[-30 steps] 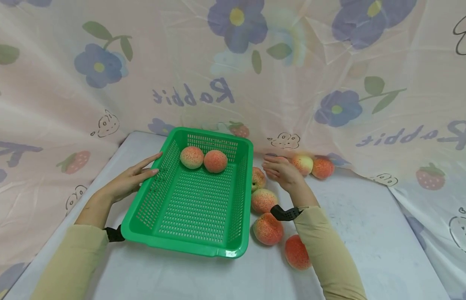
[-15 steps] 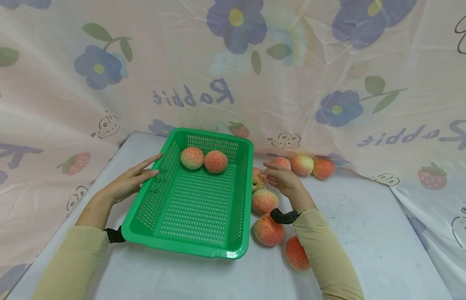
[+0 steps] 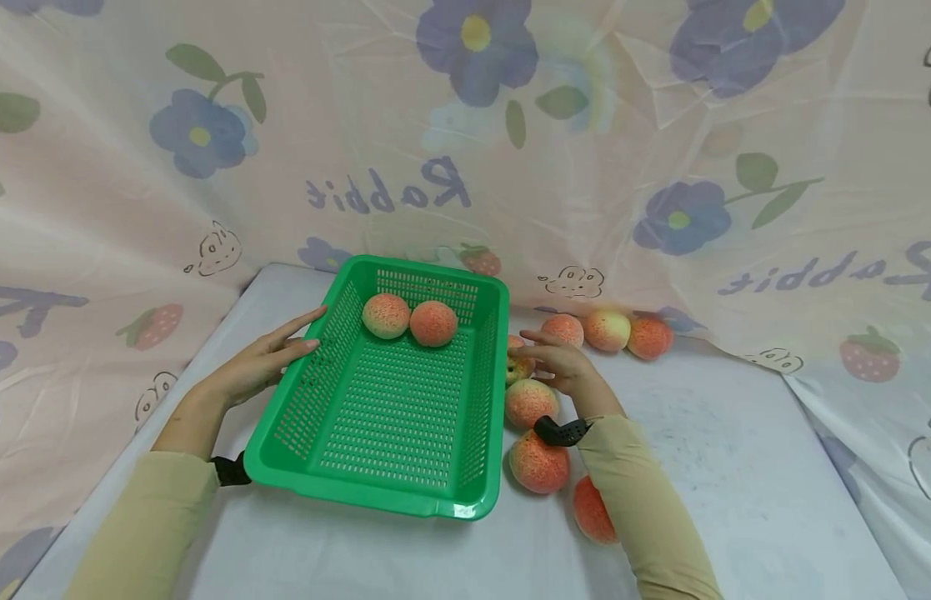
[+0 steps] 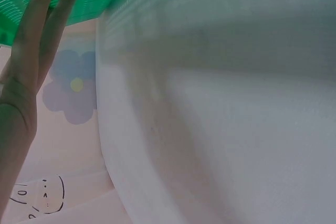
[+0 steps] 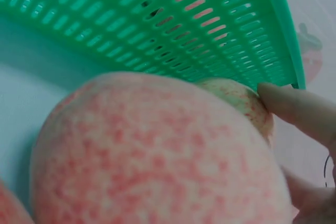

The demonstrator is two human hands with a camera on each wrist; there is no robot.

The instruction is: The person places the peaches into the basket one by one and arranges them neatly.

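Note:
A green perforated plastic basket [image 3: 375,497] holds two peaches, one pale and speckled [image 3: 386,316], one redder [image 3: 433,323], against its far end. My left hand [image 3: 255,362] rests extended fingers on the basket's left rim; the left wrist view shows those fingers [image 4: 32,40] against its side wall. Close to the basket's right wall, my right hand [image 3: 566,367] reaches over a speckled peach [image 3: 519,370], partly hidden by the fingers. In the right wrist view a fingertip [image 5: 270,95] meets that peach [image 5: 239,95], behind a nearer peach [image 5: 157,150] that fills much of the view.
Nearer me along the basket's right side lie more peaches [image 3: 532,403], [image 3: 538,462], and another peach [image 3: 594,508] partly under the right sleeve. Three peaches [image 3: 607,331] line the back by the printed curtain [image 3: 465,225]. A white-covered table [image 3: 735,467] lies beneath.
My right hand has moved left and slightly toward me, from beside the back row of peaches to the peach by the basket wall. The left hand and basket have stayed put.

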